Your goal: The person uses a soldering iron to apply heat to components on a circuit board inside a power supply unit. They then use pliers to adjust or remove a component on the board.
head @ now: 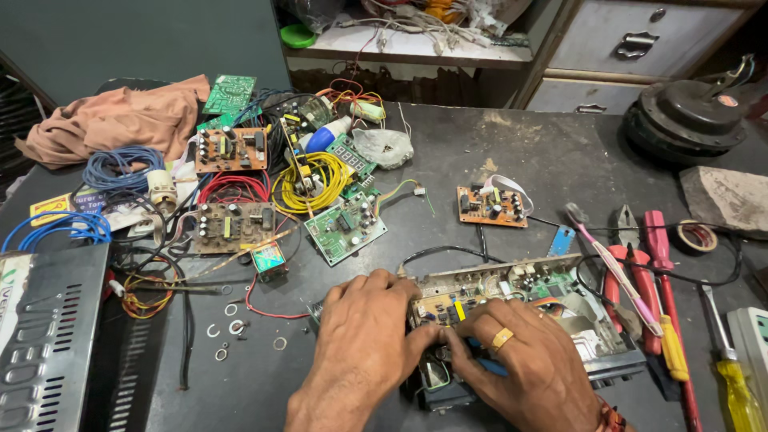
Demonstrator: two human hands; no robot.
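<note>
Hunching over an opened metal chassis (588, 340) w/ a crowded tan circuit board (488, 290) inside, sitting at about 5 o'clock on the dark, scuffed bench (512, 152). Left hand (364, 336) lies flat on the board's left end, fingers curled down over the edge, can't tell if it pinches anything. Right hand (532, 364), gold ring on one finger, is closed around a blue-handled tool (490, 367), tip buried in the chassis's front corner. At 3 o'clock: red-handled pliers (628, 264), a red screwdriver (668, 280), a yellow one (736, 384), a roll of tape (694, 236). Around 11 o'clock it's a mess of green and brown PCBs, a yellow wire coil (308, 186), blue wire (120, 170), a crumpled tan rag (120, 118). Small steel washers (234, 328) lie at 8 o'clock.
</note>
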